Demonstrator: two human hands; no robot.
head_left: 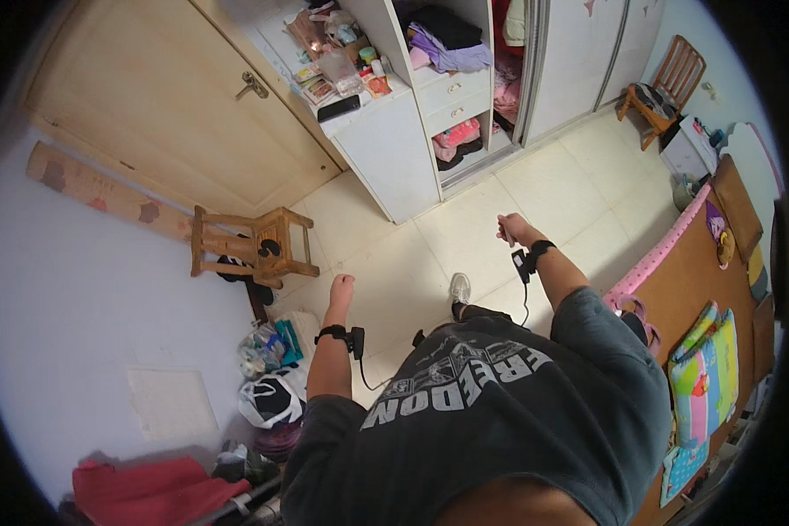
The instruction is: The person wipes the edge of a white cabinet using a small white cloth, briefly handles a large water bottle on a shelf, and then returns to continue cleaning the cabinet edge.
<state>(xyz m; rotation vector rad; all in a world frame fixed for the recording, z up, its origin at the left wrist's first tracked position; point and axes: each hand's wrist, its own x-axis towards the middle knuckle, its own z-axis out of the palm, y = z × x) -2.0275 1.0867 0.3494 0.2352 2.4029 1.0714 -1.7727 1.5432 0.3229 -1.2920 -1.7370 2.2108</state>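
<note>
My left hand (343, 288) hangs over the floor tiles with its fingers curled in, and no object shows in it. Nearest to it is a small wooden chair (273, 240) by the left wall. Ahead and to the right, my right hand (514, 227) is also curled, in front of a white cabinet (381, 158). Something small and pale shows under its fingers; I cannot tell whether it is a held thing or a finger. Each forearm wears a black strap with a small cabled device, the left one (358, 342) and the right one (521, 265).
A closed door (184, 98) stands ahead left. Clutter and a black phone (338, 109) top the cabinet, beside an open-shelved wardrobe (457, 98). Bags (263, 348) line the left wall. At right is a bed (670, 289) with a colourful pillow (703, 381); another chair (670, 92) stands beyond.
</note>
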